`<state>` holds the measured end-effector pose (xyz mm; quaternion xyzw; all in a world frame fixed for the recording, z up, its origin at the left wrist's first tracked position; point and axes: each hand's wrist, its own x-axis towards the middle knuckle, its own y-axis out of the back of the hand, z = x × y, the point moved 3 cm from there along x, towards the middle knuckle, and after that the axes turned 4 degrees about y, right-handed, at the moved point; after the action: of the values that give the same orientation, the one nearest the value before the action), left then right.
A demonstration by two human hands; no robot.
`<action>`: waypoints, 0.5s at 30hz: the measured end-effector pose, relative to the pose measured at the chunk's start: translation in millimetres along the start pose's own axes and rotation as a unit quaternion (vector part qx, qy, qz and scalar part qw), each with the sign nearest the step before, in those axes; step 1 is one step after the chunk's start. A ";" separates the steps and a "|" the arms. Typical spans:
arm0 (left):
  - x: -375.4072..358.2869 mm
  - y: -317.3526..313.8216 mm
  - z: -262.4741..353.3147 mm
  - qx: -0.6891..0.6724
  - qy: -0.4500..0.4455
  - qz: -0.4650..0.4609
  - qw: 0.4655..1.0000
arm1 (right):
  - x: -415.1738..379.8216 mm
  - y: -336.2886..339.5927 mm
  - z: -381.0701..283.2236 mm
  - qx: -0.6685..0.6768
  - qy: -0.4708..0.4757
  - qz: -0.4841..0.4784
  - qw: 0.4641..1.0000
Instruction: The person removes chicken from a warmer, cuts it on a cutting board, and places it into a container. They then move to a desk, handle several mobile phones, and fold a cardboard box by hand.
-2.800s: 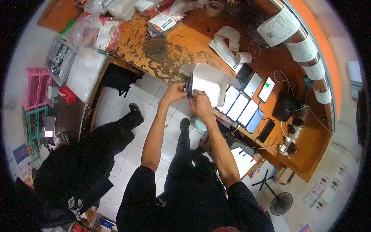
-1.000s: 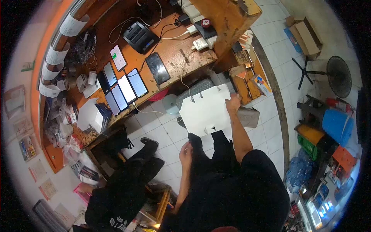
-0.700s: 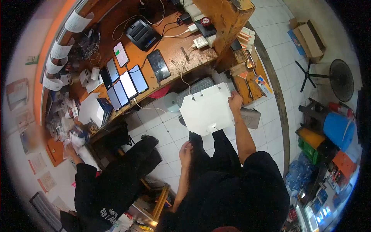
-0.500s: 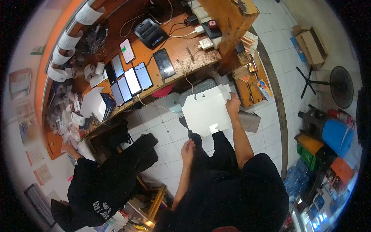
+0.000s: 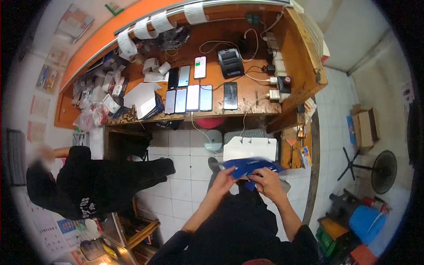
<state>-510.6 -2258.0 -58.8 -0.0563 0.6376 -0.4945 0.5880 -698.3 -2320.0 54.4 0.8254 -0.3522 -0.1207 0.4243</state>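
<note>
A flattened cardboard piece, white on its inner face [image 5: 249, 150] and dark blue on the side nearest me, is held above my lap. My left hand [image 5: 223, 180] pinches its left end, and my right hand [image 5: 266, 180] grips the lower edge at the right. A small blue flap hangs between the two hands. The blue part is partly blurred by motion.
Several phones [image 5: 192, 97] lie on the wooden counter [image 5: 260, 115] beside a black device [image 5: 230, 63] and chargers. Another folded white-and-blue cardboard [image 5: 145, 102] stands left of them. A person in black [image 5: 84, 181] sits at the left. A fan [image 5: 383, 172] stands right.
The view has turned toward the counter. My left hand has come up from beside the cardboard and taken hold of it. The cardboard has tilted, showing its blue side. The person at left has drawn an arm back.
</note>
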 end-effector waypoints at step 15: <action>-108.5 -41.6 23.3 0.322 -0.479 0.221 0.786 | 4.3 -50.3 -88.3 0.194 -0.046 0.155 0.968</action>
<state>-480.2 -2221.3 49.7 0.0490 0.0727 -0.4369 0.8952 -627.0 -2248.9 69.2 0.8210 -0.5114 -0.0210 0.2530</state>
